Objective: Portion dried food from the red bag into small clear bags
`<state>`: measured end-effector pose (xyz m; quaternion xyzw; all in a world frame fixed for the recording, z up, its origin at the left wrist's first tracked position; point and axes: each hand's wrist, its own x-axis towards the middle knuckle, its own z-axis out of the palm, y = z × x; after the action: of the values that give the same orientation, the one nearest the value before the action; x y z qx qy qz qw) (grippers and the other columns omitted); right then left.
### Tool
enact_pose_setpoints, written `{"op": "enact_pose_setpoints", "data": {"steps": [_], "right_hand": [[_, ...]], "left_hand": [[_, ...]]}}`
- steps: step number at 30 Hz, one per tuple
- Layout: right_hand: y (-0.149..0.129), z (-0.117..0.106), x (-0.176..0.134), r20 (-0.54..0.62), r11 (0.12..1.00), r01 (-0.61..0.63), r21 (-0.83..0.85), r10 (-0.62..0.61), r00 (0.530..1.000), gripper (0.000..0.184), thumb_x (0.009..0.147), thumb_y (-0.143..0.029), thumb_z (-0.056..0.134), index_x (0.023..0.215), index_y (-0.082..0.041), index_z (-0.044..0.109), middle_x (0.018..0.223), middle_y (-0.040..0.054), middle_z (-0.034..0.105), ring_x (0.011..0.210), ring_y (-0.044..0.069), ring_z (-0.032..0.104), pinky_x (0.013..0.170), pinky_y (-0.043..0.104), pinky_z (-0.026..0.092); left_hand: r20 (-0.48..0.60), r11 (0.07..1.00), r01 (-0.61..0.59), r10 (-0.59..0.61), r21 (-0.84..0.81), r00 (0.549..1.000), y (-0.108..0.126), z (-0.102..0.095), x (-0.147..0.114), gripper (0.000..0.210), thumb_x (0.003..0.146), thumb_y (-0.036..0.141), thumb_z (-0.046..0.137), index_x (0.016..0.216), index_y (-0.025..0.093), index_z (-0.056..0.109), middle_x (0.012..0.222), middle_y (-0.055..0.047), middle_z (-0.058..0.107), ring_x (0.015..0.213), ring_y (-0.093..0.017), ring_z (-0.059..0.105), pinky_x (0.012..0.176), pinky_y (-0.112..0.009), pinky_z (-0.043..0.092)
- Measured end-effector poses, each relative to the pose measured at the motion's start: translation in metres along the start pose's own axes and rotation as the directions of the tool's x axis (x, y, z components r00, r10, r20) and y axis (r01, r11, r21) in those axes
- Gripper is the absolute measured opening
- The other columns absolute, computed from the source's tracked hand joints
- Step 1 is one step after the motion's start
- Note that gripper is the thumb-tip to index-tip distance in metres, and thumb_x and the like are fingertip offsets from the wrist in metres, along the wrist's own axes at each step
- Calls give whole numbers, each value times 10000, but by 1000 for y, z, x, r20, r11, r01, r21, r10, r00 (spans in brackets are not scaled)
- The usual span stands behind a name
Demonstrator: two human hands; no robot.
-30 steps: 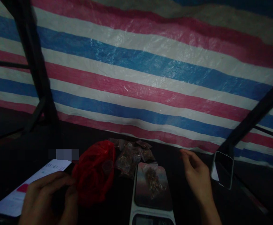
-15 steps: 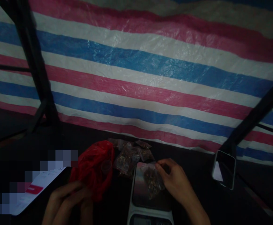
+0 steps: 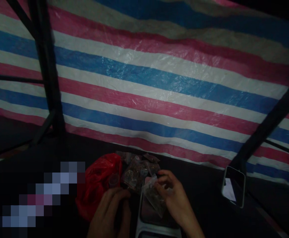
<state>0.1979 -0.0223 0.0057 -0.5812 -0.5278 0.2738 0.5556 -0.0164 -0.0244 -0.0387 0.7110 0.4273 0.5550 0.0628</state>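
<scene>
My right hand pinches the top of a small clear plastic bag over the plate of a digital scale. What is inside the bag is hard to make out in the dim light. My left hand is beside the scale, in front of a red plastic bag; its fingers are bent, the thumb stands apart, and nothing shows in it. A small clear round cup sits at the red bag's right side. Behind the scale lies a pile of small clear bags with brownish contents.
A phone leans against a dark frame bar at the right. Another dark post stands at the left. A striped plastic sheet hangs behind the black tabletop. Something at lower left is pixelated.
My left hand has moved right, from the red bag's front towards the scale. My right hand has shifted slightly left with the clear bag, now tilted over the scale plate. The view has shifted a little.
</scene>
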Motion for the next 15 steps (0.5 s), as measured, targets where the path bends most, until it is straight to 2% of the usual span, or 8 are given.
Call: {"op": "enact_pose_setpoints", "data": {"steps": [3, 5, 8, 11, 15], "right_hand": [[-19, 13, -2, 62, 983, -28, 180, 17, 998, 398, 765, -448, 844, 1072, -216, 742, 827, 13, 756, 826, 208, 721, 765, 298, 551], [-30, 25, -4, 113, 964, -67, 258, 39, 993, 406, 752, -481, 865, 1043, -219, 756, 904, 42, 787, 885, 225, 749, 787, 303, 569], [-43, 46, -10, 199, 936, -113, 334, 48, 979, 367, 751, -511, 868, 956, -223, 770, 917, 55, 804, 911, 244, 767, 830, 328, 593], [-49, 63, -16, 244, 947, -115, 301, 40, 969, 298, 791, -502, 830, 892, -229, 766, 877, 43, 798, 897, 247, 763, 831, 325, 596], [-52, 70, -19, 186, 990, -1, 144, -26, 982, 178, 853, -418, 757, 853, -240, 765, 905, 32, 783, 904, 235, 736, 839, 297, 567]], "left_hand": [[82, 982, 174, -168, -77, 982, 2, 11, 1, 261, 1002, 391, 542, 1162, 299, 726, 1124, -50, 818, 1047, -244, 788, 892, -372, 676], [164, 952, 263, -237, -155, 957, 1, 14, 2, 334, 1036, 414, 483, 1249, 310, 718, 1235, -48, 803, 1163, -248, 758, 1009, -422, 639], [189, 897, 356, -315, -260, 930, -5, 13, 4, 397, 1071, 429, 405, 1298, 323, 714, 1334, -43, 766, 1285, -241, 699, 1135, -460, 558], [148, 851, 414, -386, -323, 910, -12, 7, 8, 429, 1074, 475, 406, 1342, 308, 696, 1378, -61, 734, 1337, -242, 663, 1131, -433, 561], [151, 848, 398, -368, -349, 917, -16, -2, 15, 438, 1061, 510, 433, 1276, 285, 741, 1349, -86, 733, 1263, -242, 701, 1089, -384, 588]]}}
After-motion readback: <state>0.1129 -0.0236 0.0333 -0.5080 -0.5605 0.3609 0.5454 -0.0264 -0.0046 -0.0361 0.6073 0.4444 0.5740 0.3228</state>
